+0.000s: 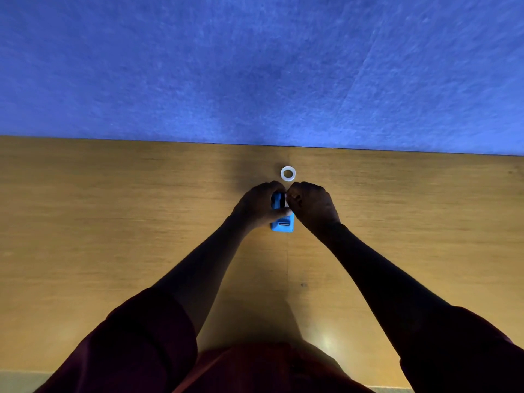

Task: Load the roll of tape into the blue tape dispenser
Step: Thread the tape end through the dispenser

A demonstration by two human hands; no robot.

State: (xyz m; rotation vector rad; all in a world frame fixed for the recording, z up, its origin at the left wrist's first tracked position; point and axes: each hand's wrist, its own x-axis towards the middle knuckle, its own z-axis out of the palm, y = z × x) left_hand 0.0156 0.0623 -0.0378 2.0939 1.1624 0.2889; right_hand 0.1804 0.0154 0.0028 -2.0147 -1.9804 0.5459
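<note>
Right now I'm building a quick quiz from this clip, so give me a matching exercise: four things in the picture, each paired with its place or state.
Things:
1. tape roll
2. blue dispenser
3. left hand
4. blue wall

Places or states:
A. behind the table's far edge
B. lying flat, untouched, beyond both hands
C. gripping the dispenser's left side
D. on the table, held between both hands

Pairs: 1-B, 2-D, 3-C, 4-A

The blue tape dispenser (282, 224) stands on the wooden worktop (113, 222), its near end showing a slotted face and its far part covered, while the white roll of tape (288, 173) lies flat just beyond it, apart.
</note>
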